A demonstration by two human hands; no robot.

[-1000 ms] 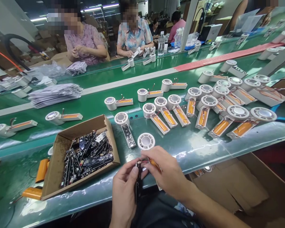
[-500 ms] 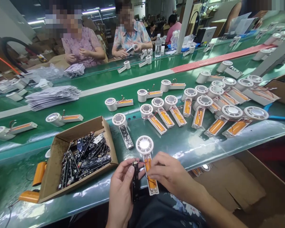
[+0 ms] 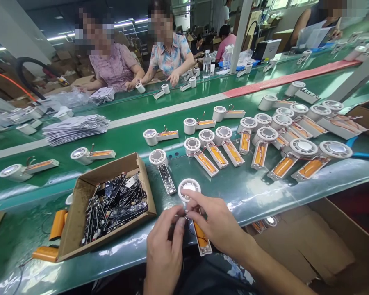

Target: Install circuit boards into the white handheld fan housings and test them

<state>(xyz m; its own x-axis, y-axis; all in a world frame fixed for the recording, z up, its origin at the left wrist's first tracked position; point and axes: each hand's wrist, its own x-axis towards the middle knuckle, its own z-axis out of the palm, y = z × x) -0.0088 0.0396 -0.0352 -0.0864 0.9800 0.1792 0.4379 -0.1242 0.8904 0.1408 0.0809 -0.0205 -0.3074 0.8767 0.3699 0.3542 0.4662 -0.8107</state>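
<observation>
A white handheld fan body [image 3: 205, 249] with a round grille head lies before me at the table's front edge. An orange battery [image 3: 199, 230] fills its open handle, with thin wires alongside. My left hand [image 3: 166, 241] is closed left of the handle, around the black circuit board seen earlier; its fingers now hide the board. My right hand [image 3: 219, 219] reaches over the fan, its thumb and a finger pinched at a small wire connector [image 3: 187, 212] by my left fingertips. Its index finger extends over the round head.
A cardboard box [image 3: 68, 217] of circuit boards stands left, with orange batteries [image 3: 58, 224] beside it. Several fan bodies [image 3: 266, 135] cover the right side; others line the green belt. Two co-workers [image 3: 115, 65] sit opposite. An open carton [image 3: 307, 241] is below right.
My hands have come together near the fan's neck; the right has moved up from the battery. The board has gone out of sight behind my left fingers. Opposite, a co-worker's hands have lowered.
</observation>
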